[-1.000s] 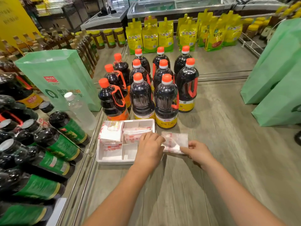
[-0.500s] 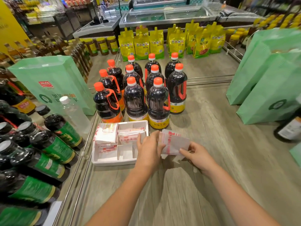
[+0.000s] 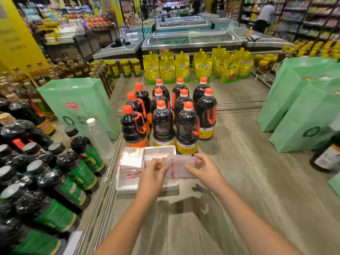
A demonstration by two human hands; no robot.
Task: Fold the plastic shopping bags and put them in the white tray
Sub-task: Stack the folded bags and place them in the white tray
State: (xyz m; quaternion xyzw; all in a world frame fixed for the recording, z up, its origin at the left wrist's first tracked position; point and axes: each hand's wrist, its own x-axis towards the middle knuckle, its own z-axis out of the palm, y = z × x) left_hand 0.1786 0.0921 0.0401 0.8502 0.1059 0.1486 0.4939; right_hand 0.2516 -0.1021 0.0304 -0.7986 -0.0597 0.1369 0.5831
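A folded clear plastic bag with red print (image 3: 179, 167) is held above the right part of the white tray (image 3: 147, 189). My left hand (image 3: 151, 178) pinches its left edge and my right hand (image 3: 206, 171) pinches its right edge. The tray sits on the wooden shelf in front of the sauce bottles. Inside it, a stack of folded bags (image 3: 131, 160) fills the left compartment and more folded bags (image 3: 156, 156) lie in the back right one, partly hidden by my hands.
Dark sauce bottles with orange caps (image 3: 163, 122) stand right behind the tray. Green-labelled bottles (image 3: 73, 173) and a clear water bottle (image 3: 99, 137) crowd the left beyond a metal rail. Green paper bags stand at left (image 3: 79, 105) and right (image 3: 303, 115). Bare wooden shelf (image 3: 248, 181) lies to the right.
Both hands lifted the folded bag off the shelf and carried it left, from beside the tray to over its right side. The camera view tilted upward.
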